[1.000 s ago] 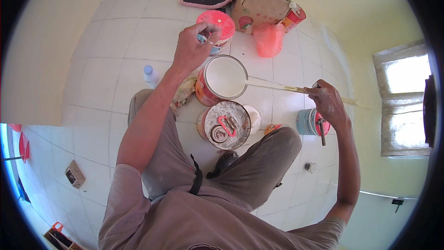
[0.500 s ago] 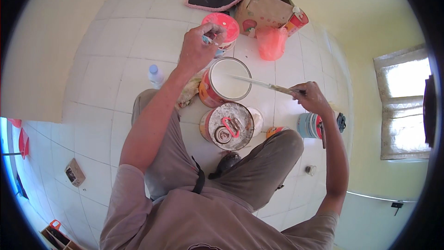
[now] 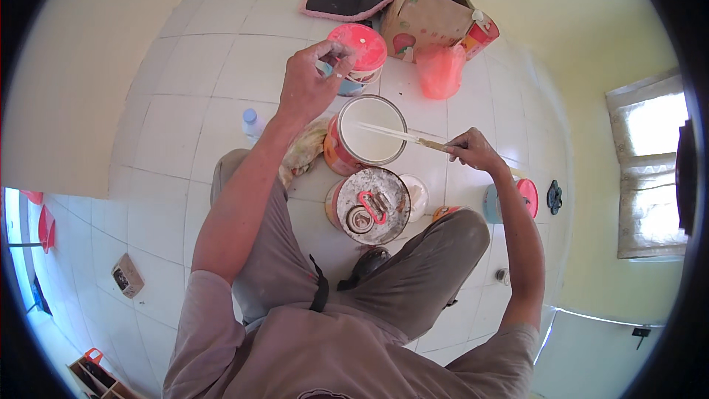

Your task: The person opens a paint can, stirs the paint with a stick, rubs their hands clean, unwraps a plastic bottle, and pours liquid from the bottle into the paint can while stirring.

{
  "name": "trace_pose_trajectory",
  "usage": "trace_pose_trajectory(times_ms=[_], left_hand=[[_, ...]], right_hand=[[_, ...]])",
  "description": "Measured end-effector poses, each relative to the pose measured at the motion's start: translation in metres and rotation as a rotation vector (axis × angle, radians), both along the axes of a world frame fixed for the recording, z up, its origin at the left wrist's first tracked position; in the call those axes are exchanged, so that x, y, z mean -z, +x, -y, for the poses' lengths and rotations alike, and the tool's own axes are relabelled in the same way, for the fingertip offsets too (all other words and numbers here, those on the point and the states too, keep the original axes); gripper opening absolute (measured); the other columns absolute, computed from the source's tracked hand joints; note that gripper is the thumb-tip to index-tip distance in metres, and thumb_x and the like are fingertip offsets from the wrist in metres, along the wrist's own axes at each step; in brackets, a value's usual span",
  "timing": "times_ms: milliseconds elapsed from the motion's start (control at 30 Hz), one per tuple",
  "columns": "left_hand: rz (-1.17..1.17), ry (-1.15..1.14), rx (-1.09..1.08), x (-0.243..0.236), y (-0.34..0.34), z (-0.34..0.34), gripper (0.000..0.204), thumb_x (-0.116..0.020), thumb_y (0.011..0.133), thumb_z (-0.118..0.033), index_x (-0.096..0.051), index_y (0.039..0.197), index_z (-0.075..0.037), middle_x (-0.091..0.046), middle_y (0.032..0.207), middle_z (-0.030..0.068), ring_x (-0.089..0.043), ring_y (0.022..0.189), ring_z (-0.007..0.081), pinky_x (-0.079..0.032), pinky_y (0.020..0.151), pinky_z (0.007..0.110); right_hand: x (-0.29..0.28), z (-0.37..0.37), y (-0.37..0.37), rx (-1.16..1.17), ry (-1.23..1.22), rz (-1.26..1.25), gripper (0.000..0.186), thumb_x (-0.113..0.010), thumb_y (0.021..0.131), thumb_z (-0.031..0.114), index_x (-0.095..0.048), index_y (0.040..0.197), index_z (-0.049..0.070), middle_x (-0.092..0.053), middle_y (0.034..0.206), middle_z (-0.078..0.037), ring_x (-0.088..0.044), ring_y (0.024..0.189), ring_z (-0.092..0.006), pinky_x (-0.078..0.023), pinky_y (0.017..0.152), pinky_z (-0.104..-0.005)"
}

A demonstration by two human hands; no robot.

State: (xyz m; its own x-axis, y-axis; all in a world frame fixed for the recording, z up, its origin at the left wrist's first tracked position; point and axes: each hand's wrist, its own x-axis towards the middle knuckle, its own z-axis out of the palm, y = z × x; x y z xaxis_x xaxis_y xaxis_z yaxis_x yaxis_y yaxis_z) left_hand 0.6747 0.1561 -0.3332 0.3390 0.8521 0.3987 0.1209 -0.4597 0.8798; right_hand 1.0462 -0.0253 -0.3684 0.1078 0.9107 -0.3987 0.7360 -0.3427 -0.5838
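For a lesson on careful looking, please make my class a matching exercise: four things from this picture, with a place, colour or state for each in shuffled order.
Things:
1. Pale stick
2. Open tin
3. Bottle
4. Cardboard box

Places and states:
A. Behind the pinkish bag
B. In the right hand
C. Bluish cap on top
D. Whitish inside

Pairs: 1-B, 2-D, 3-C, 4-A
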Motion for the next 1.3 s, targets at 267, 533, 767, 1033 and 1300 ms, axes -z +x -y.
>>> trace_pose_trajectory(times_ms=[267,533,767,1033,1300], left_hand=[[0.022,-0.015,0.017,0.008,0.009,-0.001,0.026,-0.074,0.094,-0.025,-0.076,0.107,-0.002,-0.074,0.091,0.0049,-0.066,0.084,0.0087,-0.049,0.062,0.026],[0.037,0.014,0.020,0.011,0.010,-0.003,0.024,-0.073,0.094,-0.023,-0.076,0.105,-0.002,-0.074,0.091,0.0047,-0.066,0.083,0.0085,-0.049,0.063,0.026],[0.068,-0.013,0.027,0.013,0.014,-0.005,0.025,-0.074,0.094,-0.023,-0.076,0.106,-0.002,-0.075,0.091,0.0051,-0.068,0.085,0.0097,-0.050,0.065,0.027],[0.040,-0.021,0.024,0.009,0.011,-0.005,0.026,-0.074,0.094,-0.024,-0.075,0.106,-0.002,-0.075,0.091,0.0059,-0.068,0.084,0.0109,-0.052,0.066,0.027],[0.037,-0.011,0.007,0.004,0.009,-0.001,0.026,-0.073,0.094,-0.025,-0.076,0.107,-0.003,-0.076,0.093,0.0056,-0.068,0.084,0.0104,-0.051,0.066,0.028]], right_hand=[[-0.050,0.022,0.003,0.011,-0.028,0.167,0.020,-0.072,0.089,0.012,-0.079,0.092,-0.006,-0.069,0.063,-0.008,-0.052,0.045,-0.0103,-0.044,0.043,-0.0293],[-0.098,0.042,0.010,0.012,-0.010,0.285,0.018,-0.071,0.088,0.011,-0.078,0.087,-0.006,-0.068,0.060,-0.008,-0.054,0.045,-0.0119,-0.045,0.045,-0.0312],[-0.138,0.051,0.005,0.066,0.026,0.311,0.019,-0.072,0.088,0.011,-0.077,0.089,-0.007,-0.069,0.065,-0.010,-0.059,0.054,-0.0112,-0.048,0.053,-0.0308],[-0.155,0.044,-0.024,0.089,-0.081,0.261,0.020,-0.077,0.089,0.013,-0.074,0.093,-0.007,-0.068,0.070,-0.006,-0.061,0.057,-0.0094,-0.049,0.052,-0.0254],[-0.079,0.017,-0.021,-0.037,-0.178,0.025,0.033,-0.067,0.099,0.025,-0.074,0.095,-0.007,-0.071,0.072,-0.010,-0.067,0.057,-0.0127,-0.056,0.051,-0.0274]])
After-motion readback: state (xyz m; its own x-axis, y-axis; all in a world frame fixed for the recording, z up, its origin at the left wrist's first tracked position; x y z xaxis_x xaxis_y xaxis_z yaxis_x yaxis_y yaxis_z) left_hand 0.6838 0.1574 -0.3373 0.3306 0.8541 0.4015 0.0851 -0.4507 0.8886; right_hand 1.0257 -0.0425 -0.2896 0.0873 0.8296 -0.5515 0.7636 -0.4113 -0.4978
